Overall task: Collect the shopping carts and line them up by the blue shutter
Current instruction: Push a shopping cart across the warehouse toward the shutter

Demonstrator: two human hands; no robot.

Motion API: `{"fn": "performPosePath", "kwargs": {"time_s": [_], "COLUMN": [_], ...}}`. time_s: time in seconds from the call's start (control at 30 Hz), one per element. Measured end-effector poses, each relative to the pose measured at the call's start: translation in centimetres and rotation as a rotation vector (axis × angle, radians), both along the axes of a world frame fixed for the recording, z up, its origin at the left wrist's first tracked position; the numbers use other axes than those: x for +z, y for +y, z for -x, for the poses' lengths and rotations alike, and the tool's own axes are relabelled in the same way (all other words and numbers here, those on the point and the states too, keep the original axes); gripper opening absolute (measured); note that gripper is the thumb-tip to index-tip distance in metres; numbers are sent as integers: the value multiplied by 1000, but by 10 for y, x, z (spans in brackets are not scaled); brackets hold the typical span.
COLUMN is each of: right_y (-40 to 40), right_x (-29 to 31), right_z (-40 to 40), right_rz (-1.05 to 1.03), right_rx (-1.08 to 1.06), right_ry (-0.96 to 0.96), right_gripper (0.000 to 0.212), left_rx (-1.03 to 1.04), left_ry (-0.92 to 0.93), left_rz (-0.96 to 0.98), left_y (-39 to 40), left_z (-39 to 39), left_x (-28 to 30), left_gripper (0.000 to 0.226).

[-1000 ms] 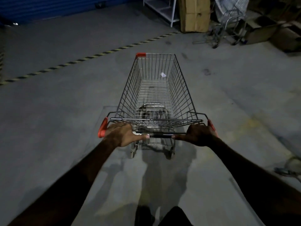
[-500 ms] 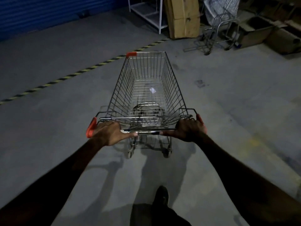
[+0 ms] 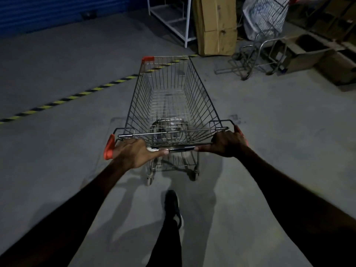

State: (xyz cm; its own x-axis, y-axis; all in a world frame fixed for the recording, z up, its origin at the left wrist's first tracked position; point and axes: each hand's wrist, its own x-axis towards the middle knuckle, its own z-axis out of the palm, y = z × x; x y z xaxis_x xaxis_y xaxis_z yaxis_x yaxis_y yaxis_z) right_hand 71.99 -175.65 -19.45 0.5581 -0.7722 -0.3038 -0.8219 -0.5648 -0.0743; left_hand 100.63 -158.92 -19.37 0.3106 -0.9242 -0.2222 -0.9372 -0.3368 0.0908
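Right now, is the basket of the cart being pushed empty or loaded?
Empty, as far as shows: through the shopping cart wires only bare mesh and floor appear. Left hand and right hand grip its handle.

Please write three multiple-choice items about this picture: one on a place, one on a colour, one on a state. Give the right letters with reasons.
1. Where is the blue shutter?
A. upper left
B. lower right
C. behind the tall brown cardboard box

2. What colour are the plastic corner caps of the silver wire shopping cart?
A. green
B. orange-red
C. white

3. What are the hands doing?
A. hanging free
B. lifting the box
C. gripping the cart's handle bar

Answers: 1 A, it fills the top left corner. 2 B, a cap shows beside the left hand. 3 C, left and right hand curl round the bar.
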Motion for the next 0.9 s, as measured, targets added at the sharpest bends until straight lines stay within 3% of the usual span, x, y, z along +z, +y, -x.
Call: {"fn": "performPosePath", "kwargs": {"time_s": [0.2, 0.43, 0.9], "right_y": [-141, -280, -591], "right_x": [1, -5, -6], "right_z": [-55, -105, -223], "right_rz": [14, 25, 47], "right_rx": [1, -4, -2], "right_ry": [2, 10, -43], "right_gripper": [109, 109, 112], "left_rx": [21, 7, 92], "left_ry": [2, -86, -76], "left_rz": [20, -88, -14], "left_y": [-135, -273, -589], "left_z": [-52, -91, -226], "left_x": [0, 28, -6], "left_gripper": [118, 105, 117]}}
